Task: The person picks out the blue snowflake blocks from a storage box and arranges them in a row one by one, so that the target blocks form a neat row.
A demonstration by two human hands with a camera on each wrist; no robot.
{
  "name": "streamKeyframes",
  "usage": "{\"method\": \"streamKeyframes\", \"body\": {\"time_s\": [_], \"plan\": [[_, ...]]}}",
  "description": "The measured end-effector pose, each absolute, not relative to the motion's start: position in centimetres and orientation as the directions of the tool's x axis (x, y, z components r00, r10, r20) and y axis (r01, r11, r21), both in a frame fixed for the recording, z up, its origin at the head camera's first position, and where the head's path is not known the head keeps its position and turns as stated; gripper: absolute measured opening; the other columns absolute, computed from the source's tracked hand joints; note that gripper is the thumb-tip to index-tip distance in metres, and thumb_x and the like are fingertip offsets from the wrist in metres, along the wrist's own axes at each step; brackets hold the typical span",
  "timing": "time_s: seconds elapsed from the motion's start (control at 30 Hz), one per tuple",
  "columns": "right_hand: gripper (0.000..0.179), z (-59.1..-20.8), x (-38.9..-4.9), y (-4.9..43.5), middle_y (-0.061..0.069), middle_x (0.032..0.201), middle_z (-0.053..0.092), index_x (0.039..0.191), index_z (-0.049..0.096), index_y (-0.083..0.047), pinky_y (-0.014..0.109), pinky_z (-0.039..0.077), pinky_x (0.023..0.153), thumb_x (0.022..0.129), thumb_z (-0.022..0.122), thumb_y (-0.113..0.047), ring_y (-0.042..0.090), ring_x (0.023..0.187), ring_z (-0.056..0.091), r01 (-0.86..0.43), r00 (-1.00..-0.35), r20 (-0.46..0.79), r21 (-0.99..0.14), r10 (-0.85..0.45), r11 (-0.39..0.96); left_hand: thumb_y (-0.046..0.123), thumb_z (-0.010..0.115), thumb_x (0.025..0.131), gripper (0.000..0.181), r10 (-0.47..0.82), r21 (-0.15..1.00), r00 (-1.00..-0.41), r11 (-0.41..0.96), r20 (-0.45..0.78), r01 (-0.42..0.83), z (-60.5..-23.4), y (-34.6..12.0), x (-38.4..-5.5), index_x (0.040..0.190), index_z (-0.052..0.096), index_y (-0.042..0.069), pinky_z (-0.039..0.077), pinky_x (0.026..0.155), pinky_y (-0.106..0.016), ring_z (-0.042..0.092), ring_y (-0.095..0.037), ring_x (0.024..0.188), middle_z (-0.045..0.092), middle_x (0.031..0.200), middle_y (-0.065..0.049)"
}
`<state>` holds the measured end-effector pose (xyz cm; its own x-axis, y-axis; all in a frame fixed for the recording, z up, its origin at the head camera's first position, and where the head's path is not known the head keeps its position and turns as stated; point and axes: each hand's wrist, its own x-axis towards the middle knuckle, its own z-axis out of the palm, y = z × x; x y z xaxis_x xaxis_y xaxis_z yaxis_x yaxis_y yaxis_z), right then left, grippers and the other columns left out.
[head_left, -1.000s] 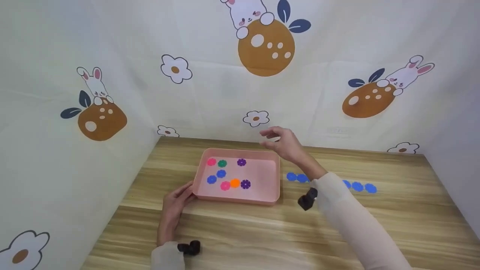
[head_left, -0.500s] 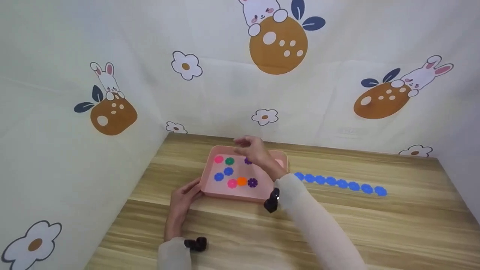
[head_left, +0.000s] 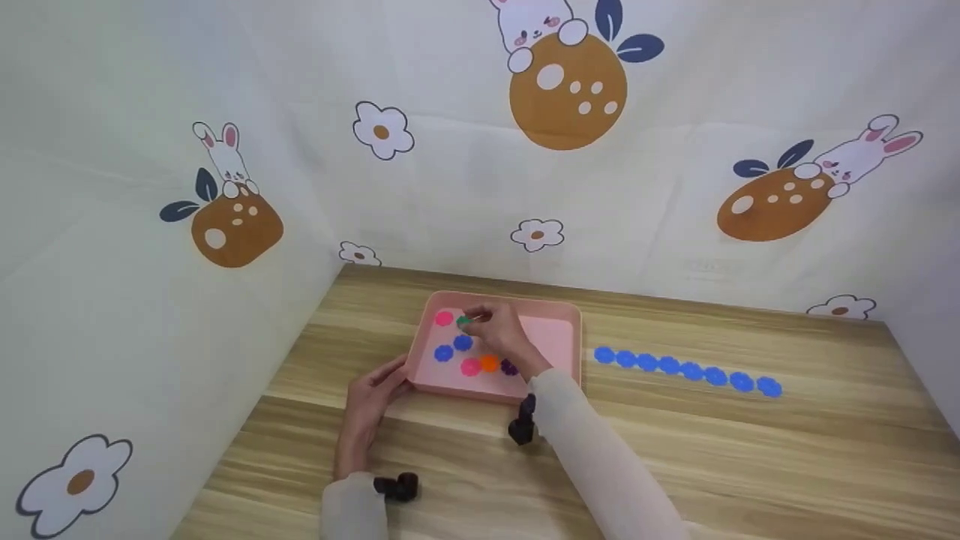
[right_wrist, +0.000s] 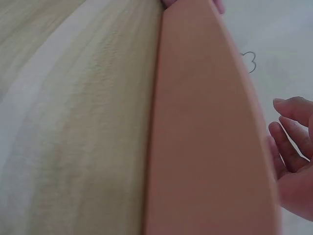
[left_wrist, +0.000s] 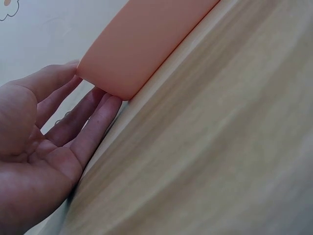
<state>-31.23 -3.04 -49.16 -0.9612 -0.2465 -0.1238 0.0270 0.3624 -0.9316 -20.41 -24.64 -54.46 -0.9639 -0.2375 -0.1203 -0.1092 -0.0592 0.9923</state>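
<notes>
A shallow pink tray (head_left: 555, 337) rests on the table with flower-shaped plastic discs inside. My left hand (head_left: 367, 405) grips its near left corner; in the left wrist view the thumb is at the rim and fingers lie against the lower corner. Over the tray's middle, my right hand (head_left: 499, 330) has its fingertips right at the green disc (head_left: 463, 322), with thumb and fingers apart. Beside that disc is a pink disc (head_left: 444, 319). Nearer lie two blue discs (head_left: 444, 353), another pink disc (head_left: 471, 367), an orange disc (head_left: 489, 364) and a purple disc (head_left: 509, 367), partly covered by my right hand.
Right of the tray, several blue discs (head_left: 691, 370) form a slanting row on the wooden table (head_left: 465, 457). A cloth backdrop (head_left: 450, 180) printed with rabbits and flowers closes off the back and sides. Both wrists carry a small black camera mount (head_left: 523, 421).
My right hand has travelled left from above the tray's right rim, lowering to the green disc. It now hides the back purple disc. The left hand keeps its place at the corner.
</notes>
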Motion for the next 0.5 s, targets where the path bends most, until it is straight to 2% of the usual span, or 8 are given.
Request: {"method": "streamKeyframes", "body": {"time_s": [0.23,0.5], "plan": [[0.032,-50.4,-31.1,-3.3,0.008,0.114,0.069,0.121,0.071,-0.010,0.027,0.062,0.088,0.089,0.076,-0.011,0.022,0.099,0.060,0.036,-0.956,-0.146,-0.919,-0.254,0.392,0.017,0.071,0.094,0.041,-0.254,0.991,-0.958,-0.034,-0.130,-0.126,-54.3,-24.5,-20.6,0.130,0.065,-0.001,0.060,0.094,-0.026,0.071,-0.023,0.112,0.064,0.133,-0.023],[0.036,-51.2,-30.7,-3.5,0.006,0.119,0.069,0.124,0.070,-0.011,0.037,0.057,0.103,0.088,0.076,-0.009,0.023,0.107,0.061,0.025,-0.950,-0.153,-0.906,-0.272,0.423,0.018,0.071,0.095,0.040,-0.247,0.989,-0.958,-0.030,-0.146,-0.142,-54.3,-24.6,-20.6,0.130,0.065,0.001,0.060,0.095,-0.027,0.069,-0.026,0.116,0.062,0.137,-0.021]]}}
